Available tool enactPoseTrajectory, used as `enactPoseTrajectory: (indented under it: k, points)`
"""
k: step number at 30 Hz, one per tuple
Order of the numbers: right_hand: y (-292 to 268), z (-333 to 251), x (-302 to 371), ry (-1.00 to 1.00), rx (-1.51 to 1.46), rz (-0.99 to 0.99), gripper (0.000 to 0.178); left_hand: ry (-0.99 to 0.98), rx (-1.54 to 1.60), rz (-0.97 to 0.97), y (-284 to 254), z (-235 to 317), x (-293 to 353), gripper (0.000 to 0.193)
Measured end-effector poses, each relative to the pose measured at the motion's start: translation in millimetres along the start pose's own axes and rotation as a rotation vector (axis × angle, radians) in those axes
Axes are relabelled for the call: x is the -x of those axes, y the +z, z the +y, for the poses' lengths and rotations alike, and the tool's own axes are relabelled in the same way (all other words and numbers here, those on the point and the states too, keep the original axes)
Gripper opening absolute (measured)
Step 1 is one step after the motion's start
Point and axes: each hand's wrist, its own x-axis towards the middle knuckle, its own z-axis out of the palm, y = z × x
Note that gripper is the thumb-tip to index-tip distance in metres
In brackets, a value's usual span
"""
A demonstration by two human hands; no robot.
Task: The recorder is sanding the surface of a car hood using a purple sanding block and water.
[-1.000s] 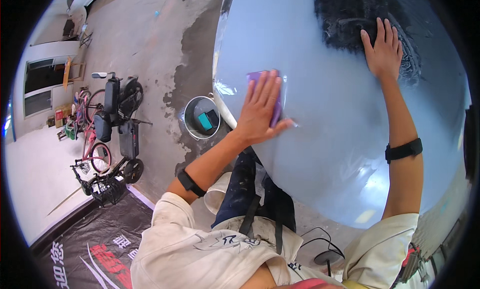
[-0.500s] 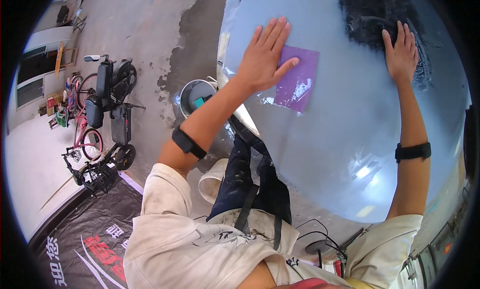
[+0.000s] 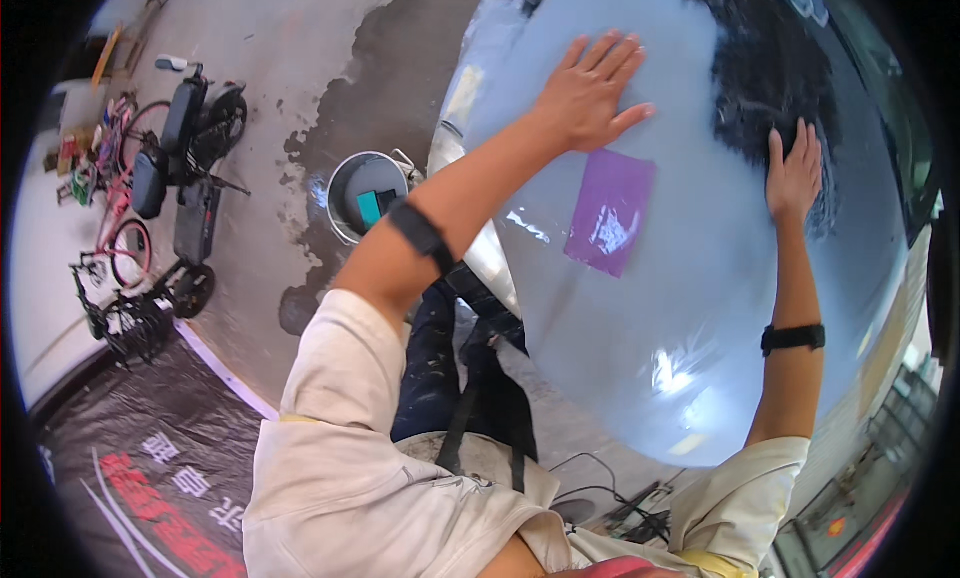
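Note:
A large, rounded grey-blue panel (image 3: 590,328), wet and shiny like a car's bonnet, lies in front of me. My left hand (image 3: 593,96) is flat on it, fingers spread, holding nothing. Just below that palm a purple rectangular sheet (image 3: 611,214) lies on the panel; it resembles sandpaper, and its upper edge is close to the heel of the hand. On the right side, my right hand (image 3: 796,175) rests with fingers stretched out beside a black smeared patch (image 3: 770,88). Nothing shows in its grasp. Black bands circle both forearms.
A bucket (image 3: 340,193) of grey water with a teal block (image 3: 369,210) in it stands left of the panel on wet concrete. Electric scooters (image 3: 185,168) and a pink bicycle (image 3: 112,213) are farther left. A dark printed banner (image 3: 130,438) covers the lower left; cables (image 3: 610,493) lie near my right side.
My left hand has slid forward and rightward across the panel, away from the purple sheet its thumb overlapped. My right hand stays by the black patch. The whole view has shifted.

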Motion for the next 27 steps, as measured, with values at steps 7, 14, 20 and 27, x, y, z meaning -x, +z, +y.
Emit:
enactPoseTrajectory:
  k: [7,14,20,27]
  points:
    - [3.1,18.5,2.5,-0.037,-0.029,-0.047,0.073,0.018,-0.044,-0.003,2.0,4.5,15.8,0.072]
    - [-3.1,28.7,0.8,-0.048,0.006,-0.03,0.072,0.16,0.294,-0.172,-45.8,19.0,119.0,0.065]
    - [-3.6,17.0,3.2,-0.028,0.019,-0.034,0.072,0.097,0.085,-0.152,-35.7,7.8,76.2,0.063]
    - [7.3,17.9,2.8,-0.007,-0.035,0.025,0.079,-0.05,-0.074,0.023,22.3,-13.5,-58.6,0.067]
